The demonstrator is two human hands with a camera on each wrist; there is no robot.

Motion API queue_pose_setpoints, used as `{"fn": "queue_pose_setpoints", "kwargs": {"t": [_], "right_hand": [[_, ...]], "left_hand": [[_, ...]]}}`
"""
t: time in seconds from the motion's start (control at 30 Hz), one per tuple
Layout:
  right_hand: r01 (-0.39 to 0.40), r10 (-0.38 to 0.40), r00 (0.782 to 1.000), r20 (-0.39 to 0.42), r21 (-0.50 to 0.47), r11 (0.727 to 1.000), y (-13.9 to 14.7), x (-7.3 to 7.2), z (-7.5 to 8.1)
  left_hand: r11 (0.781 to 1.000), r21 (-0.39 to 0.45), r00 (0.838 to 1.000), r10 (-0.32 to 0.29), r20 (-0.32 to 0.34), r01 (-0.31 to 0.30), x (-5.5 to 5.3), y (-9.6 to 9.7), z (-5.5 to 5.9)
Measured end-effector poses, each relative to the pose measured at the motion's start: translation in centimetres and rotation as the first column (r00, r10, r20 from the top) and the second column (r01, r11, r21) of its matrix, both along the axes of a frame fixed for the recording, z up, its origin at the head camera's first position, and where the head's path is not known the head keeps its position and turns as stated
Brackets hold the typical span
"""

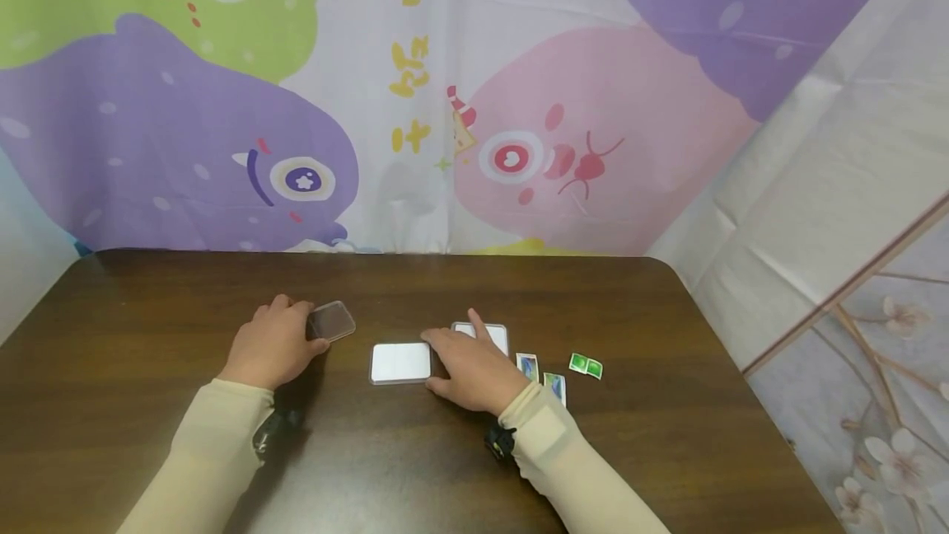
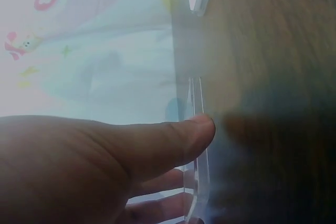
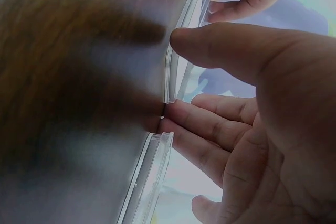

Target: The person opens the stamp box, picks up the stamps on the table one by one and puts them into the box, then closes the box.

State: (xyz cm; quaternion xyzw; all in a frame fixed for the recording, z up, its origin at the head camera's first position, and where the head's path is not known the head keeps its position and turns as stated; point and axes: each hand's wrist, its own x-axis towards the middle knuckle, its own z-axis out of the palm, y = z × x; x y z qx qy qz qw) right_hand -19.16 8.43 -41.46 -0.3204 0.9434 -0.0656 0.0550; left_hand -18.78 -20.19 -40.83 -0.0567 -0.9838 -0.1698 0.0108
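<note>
My left hand [image 1: 270, 344] grips a clear, shallow plastic cover [image 1: 334, 321] by its left end, thumb on the near edge and fingers on the far one. In the left wrist view the cover [image 2: 196, 95] shows as a thin transparent rim. To its right, a flat clear plastic case [image 1: 400, 363] with a white face lies on the table. My right hand [image 1: 474, 369] holds this case at its right end between thumb and fingers. A second, similar white case [image 1: 495, 338] lies partly hidden behind that hand; the right wrist view shows its clear edge [image 3: 144, 182].
Two small blue-and-white printed pieces [image 1: 527, 366] lie right of my right hand, one partly covered by the wrist. Farther right is a green printed pair [image 1: 586, 365]. A cartoon-printed cloth [image 1: 400, 188] hangs behind the brown table [image 1: 652, 452].
</note>
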Motion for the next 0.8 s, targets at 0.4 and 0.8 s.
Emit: {"fn": "queue_pose_setpoints", "kwargs": {"t": [0.4, 0.8], "right_hand": [[0.001, -0.001, 1.0, 0.0, 0.0, 1.0, -0.1, 0.0, 0.1], [-0.016, 0.016, 1.0, 0.014, 0.0, 1.0, 0.1, 0.0, 0.1]], "left_hand": [[0.998, 0.003, 0.998, 0.059, 0.031, -0.059, 0.1, 0.0, -0.3], [0.968, 0.014, 0.967, -0.251, -0.048, 0.252, 0.5, 2.9, 1.2]]}}
